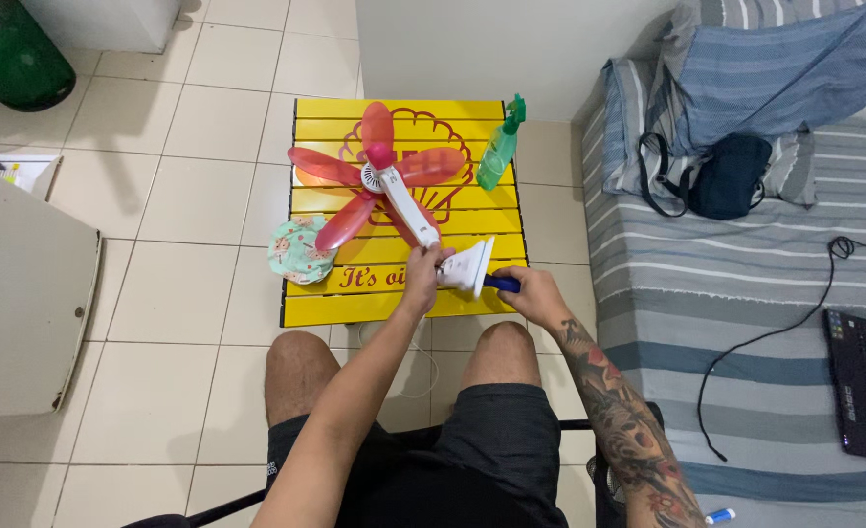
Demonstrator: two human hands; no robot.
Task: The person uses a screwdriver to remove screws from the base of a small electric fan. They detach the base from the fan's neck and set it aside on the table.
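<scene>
The person is sitting with bare knees near a low yellow slatted table (408, 308) bearing a red shell drawing. A small fan with pink translucent blades and a white body (394, 191) is lying across the table, its white base (467, 266) pointing toward the near right. The left hand (423, 274) is closing around the fan's white body just beside the base, steadying it. The right hand (531, 293) is gripping a screwdriver with a dark blue handle (501, 284), its tip meeting the base. A green plastic spray bottle (499, 147) is standing at the table's far right corner. A round floral-patterned cloth piece (298, 249) is lying at the table's left edge.
</scene>
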